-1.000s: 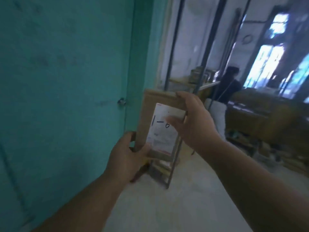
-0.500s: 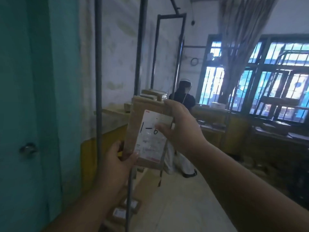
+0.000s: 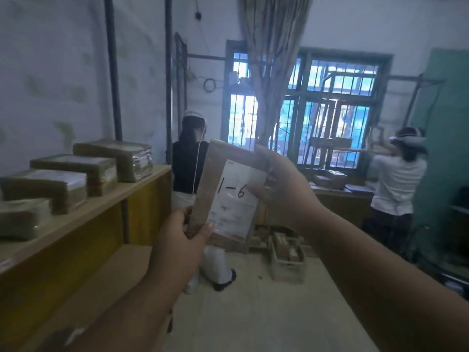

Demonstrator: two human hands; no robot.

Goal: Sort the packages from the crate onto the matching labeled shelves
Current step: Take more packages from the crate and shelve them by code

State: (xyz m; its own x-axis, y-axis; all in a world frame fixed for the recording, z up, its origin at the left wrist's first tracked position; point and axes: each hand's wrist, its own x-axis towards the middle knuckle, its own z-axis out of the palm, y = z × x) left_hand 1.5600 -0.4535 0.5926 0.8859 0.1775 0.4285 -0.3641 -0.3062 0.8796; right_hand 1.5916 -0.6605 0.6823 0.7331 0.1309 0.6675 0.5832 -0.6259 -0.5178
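I hold a flat brown package upright in front of me, its white label handwritten "1-6". My left hand grips its lower left corner, thumb on the label's bottom edge. My right hand grips its upper right edge, thumb across the label. On my left runs a wooden shelf with yellow sides. Several brown wrapped packages lie in a row on its top board. A pale crate with packages in it stands on the floor ahead.
A person in a black top crouches by the far end of the shelf. Another person in a white top stands at the right by a teal cabinet. Dark metal uprights rise behind the shelf. A barred window fills the back wall.
The view has swung right, from the teal door to the shelf and the room. Both hands keep the same hold on the package.
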